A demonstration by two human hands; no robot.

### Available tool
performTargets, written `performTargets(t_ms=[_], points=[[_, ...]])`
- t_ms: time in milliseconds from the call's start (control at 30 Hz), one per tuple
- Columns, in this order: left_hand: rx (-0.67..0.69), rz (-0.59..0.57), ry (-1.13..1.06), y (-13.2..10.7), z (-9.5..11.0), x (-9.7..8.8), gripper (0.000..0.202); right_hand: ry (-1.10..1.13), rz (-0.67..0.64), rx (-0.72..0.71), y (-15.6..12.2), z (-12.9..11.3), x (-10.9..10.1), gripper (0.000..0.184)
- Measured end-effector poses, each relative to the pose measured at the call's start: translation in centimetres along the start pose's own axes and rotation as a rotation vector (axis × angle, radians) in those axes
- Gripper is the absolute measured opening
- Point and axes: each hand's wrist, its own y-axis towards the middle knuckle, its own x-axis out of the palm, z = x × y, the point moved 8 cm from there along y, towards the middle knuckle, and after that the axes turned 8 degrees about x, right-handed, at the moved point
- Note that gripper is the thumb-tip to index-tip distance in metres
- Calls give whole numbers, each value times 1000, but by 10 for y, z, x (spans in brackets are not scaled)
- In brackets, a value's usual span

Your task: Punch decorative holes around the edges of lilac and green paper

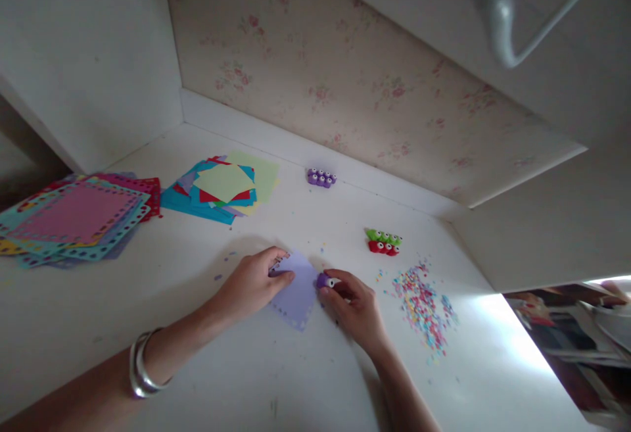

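1. Paper [297, 285], one sheet, purple, holes along its edges; lies between the hands, over the tabletop [276, 379].
2. Left hand [263, 279]: pinching the paper's left side, thumb on top.
3. Right hand [352, 302]: thumb and fingers closed around a punch [322, 281], purple, at the paper's right corner; whether it grips the sheet, cannot tell.
4. Confetti [424, 304], multicoloured: scattered beyond the right hand.

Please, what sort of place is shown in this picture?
Perhaps a craft corner at home: there is flowered wallpaper behind a white desk, with coloured paper piled at the left and confetti scattered at the right.
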Motion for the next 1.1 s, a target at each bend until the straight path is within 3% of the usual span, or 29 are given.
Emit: performTargets(t_ms=[133,333,433,800,1100], points=[[27,2,91,-2,6,3,28,-72,-28,-11,1,-6,2,29],[36,-6,155,-3,5,8,34,-156,118,-134,11,-26,-8,26],[41,2,173,-3,5,8,37,-177,73,-166,15,-28,-1,24],[58,8,179,-7,7,7,38,-100,-27,-39,19,-14,5,25],[52,-1,197,-8,7,7,38,-91,-79,-17,20,-9,5,29]])
